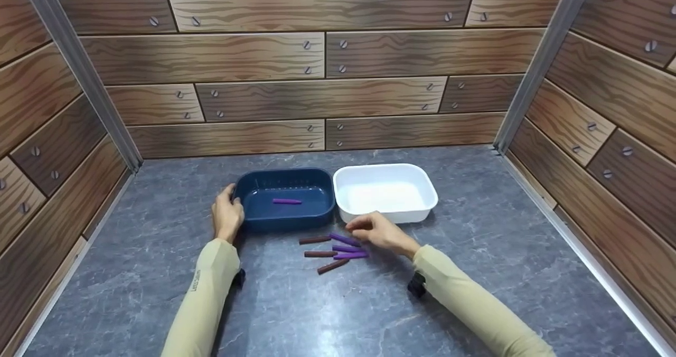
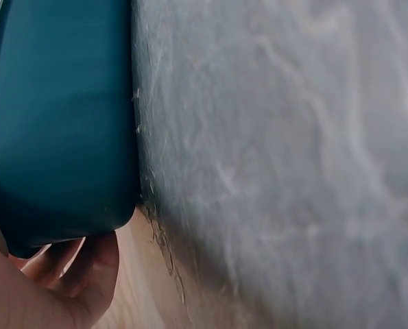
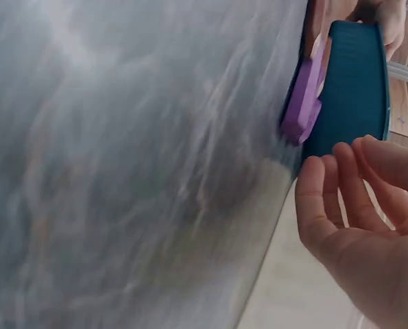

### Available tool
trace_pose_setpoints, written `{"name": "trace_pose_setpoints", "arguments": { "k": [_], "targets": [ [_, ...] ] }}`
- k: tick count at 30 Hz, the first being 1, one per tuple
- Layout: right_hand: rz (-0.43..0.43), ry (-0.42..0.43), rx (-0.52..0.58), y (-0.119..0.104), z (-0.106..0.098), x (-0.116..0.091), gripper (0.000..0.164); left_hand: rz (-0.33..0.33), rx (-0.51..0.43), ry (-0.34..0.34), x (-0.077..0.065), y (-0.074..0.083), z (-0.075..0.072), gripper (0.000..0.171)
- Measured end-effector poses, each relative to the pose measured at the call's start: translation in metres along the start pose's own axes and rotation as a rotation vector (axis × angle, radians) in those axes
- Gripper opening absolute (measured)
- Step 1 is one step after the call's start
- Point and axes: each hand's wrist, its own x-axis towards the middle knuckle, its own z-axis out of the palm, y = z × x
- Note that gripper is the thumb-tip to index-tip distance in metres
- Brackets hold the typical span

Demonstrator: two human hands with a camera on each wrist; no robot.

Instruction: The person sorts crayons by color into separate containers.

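Note:
My left hand [image 1: 227, 217] holds the left end of a dark blue rectangular container [image 1: 288, 223]. In the left wrist view its fingers [image 2: 97, 271] bend around the container's end. A single purple crayon [image 1: 287, 202] lies inside that container. My right hand [image 1: 383, 233] hovers by the front of a white container [image 1: 369, 169], its fingers loosely curled with nothing between them. Just left of this hand, purple crayons [image 1: 350, 255] and brown crayons [image 1: 319, 254] lie in a loose group on the table. In the right wrist view a purple crayon [image 3: 301, 106] shows beyond the fingertips.
Both containers stand side by side at the back of the grey marbled table [image 1: 317, 315]. Wood-patterned walls [image 1: 264, 98] enclose it at the back and sides, with metal strips [image 1: 520, 82] at the corners.

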Motion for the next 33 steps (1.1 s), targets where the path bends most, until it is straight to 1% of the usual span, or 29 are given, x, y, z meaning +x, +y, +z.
{"name": "trace_pose_setpoints", "arguments": {
  "k": [6, 10, 12, 18, 23, 27, 33],
  "targets": [
    [-0.008, -0.013, -0.114, 0.0031, 0.0008, -0.0008, 0.024, 0.004, 0.001, -0.007, 0.0008, 0.0006, 0.0003, 0.044],
    [-0.058, -0.006, -0.199, 0.0049, 0.0028, 0.0008, 0.023, 0.009, 0.006, -0.004, 0.002, 0.0023, 0.0007, 0.044],
    [-0.085, -0.013, -0.225, 0.0058, 0.0042, 0.0009, 0.023, 0.008, 0.011, -0.006, 0.002, 0.0021, 0.0013, 0.044],
    [-0.119, -0.044, -0.243, 0.0057, 0.0071, 0.0017, 0.023, -0.004, 0.018, -0.009, -0.0004, -0.0028, 0.0009, 0.045],
    [-0.155, -0.07, -0.259, 0.0069, 0.0053, 0.002, 0.022, 0.004, 0.016, -0.006, -0.0019, -0.002, -0.0009, 0.045],
    [-0.16, -0.083, -0.284, 0.0067, 0.004, 0.0015, 0.02, 0.003, 0.026, 0.0, -0.0021, 0.0, -0.0021, 0.045],
    [-0.152, -0.079, -0.336, 0.0048, 0.0025, 0.0014, 0.019, -0.001, 0.035, 0.007, -0.0008, 0.0011, -0.0018, 0.045]
  ]
}}
